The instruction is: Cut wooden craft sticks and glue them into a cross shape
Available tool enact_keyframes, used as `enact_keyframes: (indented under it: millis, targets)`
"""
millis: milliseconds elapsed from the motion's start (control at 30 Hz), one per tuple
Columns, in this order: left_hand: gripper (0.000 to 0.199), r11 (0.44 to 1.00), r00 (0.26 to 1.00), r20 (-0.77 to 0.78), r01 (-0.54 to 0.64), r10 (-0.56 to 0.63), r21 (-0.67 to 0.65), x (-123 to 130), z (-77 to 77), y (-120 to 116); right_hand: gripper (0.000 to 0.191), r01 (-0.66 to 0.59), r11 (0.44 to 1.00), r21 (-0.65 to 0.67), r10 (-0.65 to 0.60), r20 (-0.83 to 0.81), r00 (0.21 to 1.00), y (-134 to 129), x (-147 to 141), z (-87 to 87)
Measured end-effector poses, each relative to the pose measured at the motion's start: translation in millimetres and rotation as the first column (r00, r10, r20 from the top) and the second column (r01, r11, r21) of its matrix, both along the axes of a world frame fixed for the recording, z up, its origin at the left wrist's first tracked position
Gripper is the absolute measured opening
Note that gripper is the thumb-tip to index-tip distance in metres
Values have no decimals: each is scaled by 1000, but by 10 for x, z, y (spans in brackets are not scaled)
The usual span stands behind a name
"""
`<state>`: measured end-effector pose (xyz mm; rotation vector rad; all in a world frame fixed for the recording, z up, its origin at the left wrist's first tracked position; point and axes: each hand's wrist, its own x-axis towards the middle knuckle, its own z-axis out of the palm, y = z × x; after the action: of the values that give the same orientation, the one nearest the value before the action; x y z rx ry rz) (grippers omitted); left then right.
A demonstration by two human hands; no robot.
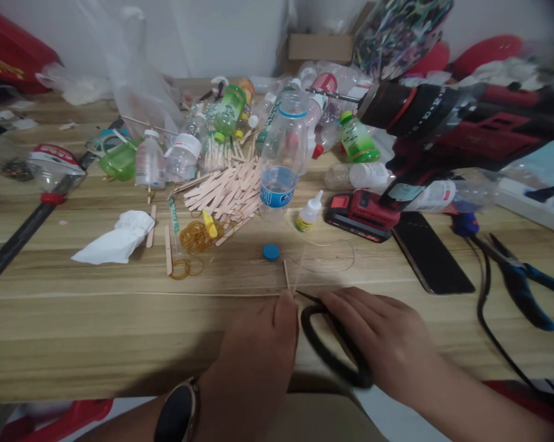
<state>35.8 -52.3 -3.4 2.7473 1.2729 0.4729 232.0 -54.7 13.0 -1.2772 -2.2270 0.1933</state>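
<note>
Near the table's front edge, my left hand (262,337) is closed, pinching a thin wooden stick (286,274) that points up from the fingertips. My right hand (382,337) is closed round black-handled scissors (336,350), whose dark tip reaches the stick at my left fingertips. A looped thin string (353,258) lies on the wood beyond my hands, and a thin pale strand (189,293) runs left from my left hand. Just ahead are a blue cap (271,252) and a small glue bottle (309,212).
Popsicle sticks (230,187), rubber bands (196,236) and plastic bottles (283,147) crowd the middle. A red drill (465,123) stands at right, beside a phone (435,255) and pliers (518,282). At left lie a tissue (118,239) and a black rod (19,233).
</note>
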Motion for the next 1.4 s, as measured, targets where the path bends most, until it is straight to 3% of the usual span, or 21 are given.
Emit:
enact_keyframes:
  millis: [67,133,200,267,333,400,467,533,633,700,767,900,933,1000,1067,1100,1167,1267,1300,1333,1400]
  targets:
    - [38,1000,1000,2,5,-5,21,-2,-5,-2,40,-12,961,-275,-13,-87,996,9,-18,1]
    - [37,998,1000,8,9,-10,58,-7,-8,-15,44,-76,833,-548,-34,-187,982,22,-35,16]
    - [38,999,1000,9,-1,1,53,-13,-5,-31,40,-74,867,-492,-21,-185,982,22,-31,17]
    - [38,1000,1000,9,-14,14,7,-16,-2,-43,36,-17,981,-193,-2,-95,996,6,-17,0]
    - [38,1000,1000,7,-12,12,-26,-14,-4,-44,39,0,996,-89,-6,-62,998,-6,-19,-13]
    - [37,1000,1000,12,-3,3,-2,-8,-12,-40,44,-10,968,-252,-19,-114,993,0,-47,-2]
    - [36,999,1000,14,3,-4,49,-2,-15,-38,48,-66,869,-490,-31,-187,982,16,-80,28]
    - [37,999,1000,8,0,-1,54,-2,-9,-42,48,-85,834,-545,-30,-199,980,26,-88,44]
    - [38,1000,1000,0,-20,20,-7,-12,6,-51,40,-25,983,-184,10,-79,997,13,-47,8]
    - [38,1000,1000,16,-19,20,-20,-19,5,-53,39,-20,999,-26,20,-25,999,4,-28,-20]
    - [37,1000,1000,28,-11,11,-2,-20,-6,-51,43,-21,987,-157,12,-60,998,9,-41,-11]
    - [37,999,999,35,4,-6,40,-10,-2,-55,51,-103,827,-552,18,-157,987,21,-86,56]
    - [37,999,999,38,7,-8,36,-7,9,-60,48,-91,856,-508,21,-141,990,15,-82,56]
    - [37,1000,999,43,-16,16,2,-4,36,-69,39,-35,983,-180,30,-34,999,-1,-60,30]
    - [37,999,998,44,-49,50,-24,-5,54,-73,38,-49,992,120,40,78,996,-9,-46,-1]
    - [36,998,997,49,-55,55,-20,-7,57,-72,38,-45,991,129,36,72,997,-6,-51,-5]
    - [35,999,998,46,-36,36,-1,-15,48,-64,42,-23,985,-173,13,-57,998,12,-83,22]
    - [36,999,1000,17,-18,18,28,-24,20,-55,52,-120,749,-652,-37,-222,974,35,-120,93]
    - [38,1000,1000,12,-20,20,23,-22,11,-56,49,-123,755,-644,-24,-214,977,35,-113,103]
    - [40,1000,1000,14,-23,23,12,-17,4,-60,43,-97,842,-531,1,-178,984,32,-96,100]
    - [40,998,997,35,-60,62,-30,-3,-4,-71,30,-58,992,-114,55,-29,998,22,-48,66]
